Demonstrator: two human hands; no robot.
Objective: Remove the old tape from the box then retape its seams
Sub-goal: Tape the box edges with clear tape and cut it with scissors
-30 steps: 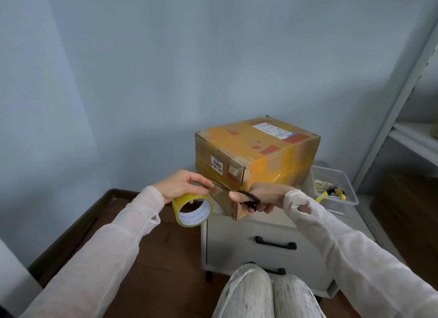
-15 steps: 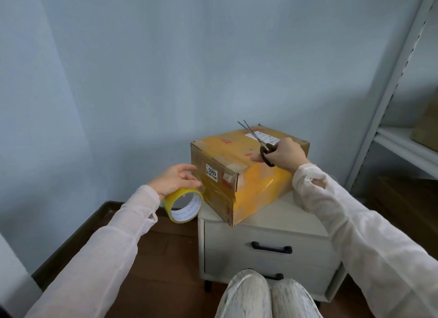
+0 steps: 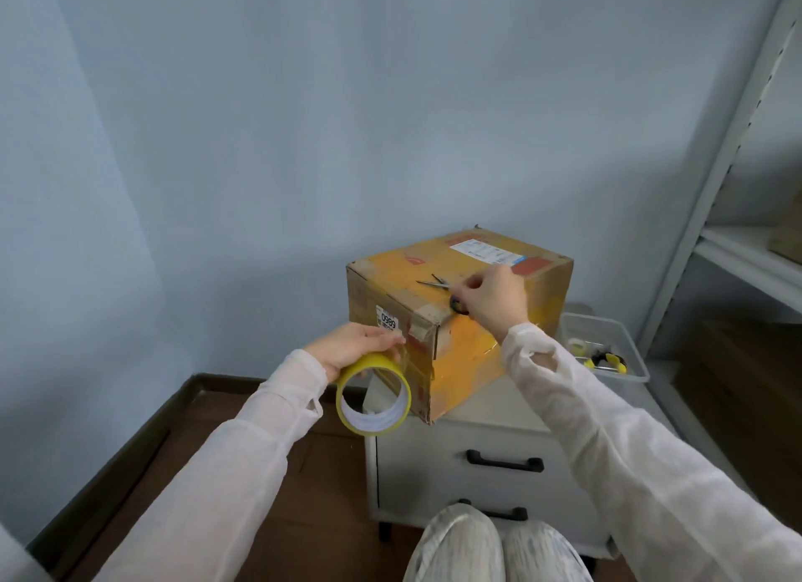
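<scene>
- The right hand [image 3: 494,299] is holding the scissors [image 3: 438,283] by the black handles, with its fingers curled around them. The blades are lying low over the top face of the box [image 3: 468,364], slightly parted and pointing toward the box's left edge.
- The left hand [image 3: 351,349] is gripping the tape roll [image 3: 374,397] by its upper rim and holding it at the box's near vertical edge. Whether the roll is touching the cardboard cannot be determined.
- The box is sitting at the front-left corner of the cabinet [image 3: 425,464], with 1 lower corner projecting past the front edge.
- Change over 0.5 s: the scissors were raised above the box top with the blades pointing up and away. They are now lowered almost flat onto that face.
- Change over 1 s: the right hand was working the scissors at the box's lower near corner, just beside the roll. It is now above the top face, well clear of that corner.
- Judgement: the cut at the lower corner is finished. The scissors are probably being parked on the box to free the right hand for pressing tape down.
- The roll is remaining on the left side of the box, now slightly lower against the left face.
- A beige tape remnant [image 3: 423,323] is showing at the upper near corner, so removal of the old tape is probably incomplete.
- A clear bin [image 3: 636,371] is standing at the cabinet's right edge.
</scene>
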